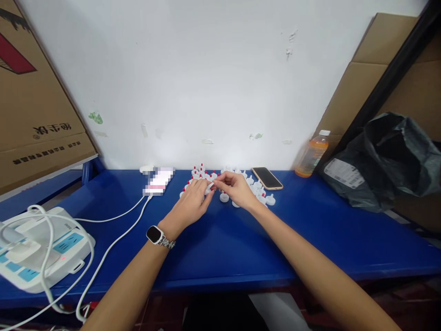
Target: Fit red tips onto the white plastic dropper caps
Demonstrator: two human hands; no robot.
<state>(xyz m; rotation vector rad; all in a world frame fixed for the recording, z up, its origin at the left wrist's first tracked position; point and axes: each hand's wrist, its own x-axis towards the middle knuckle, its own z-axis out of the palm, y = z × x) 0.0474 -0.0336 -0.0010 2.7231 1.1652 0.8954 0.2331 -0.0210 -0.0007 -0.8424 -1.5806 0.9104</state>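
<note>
My left hand is closed on a white nozzle cap, its pale spout showing past the thumb. At that spout, my right hand pinches with thumb and forefinger; a speck of red shows by the fingertips, but what they hold is too small to make out. Behind and left of my hands stand several white nozzle caps with red tips. To the right, around and beyond my right hand, lie several white nozzle caps, mostly without red tips.
A phone lies behind the right-hand caps. On the left, another phone has white cables running to a power strip on the blue table. An orange drink bottle and black plastic bag stand right; a cardboard box stands left.
</note>
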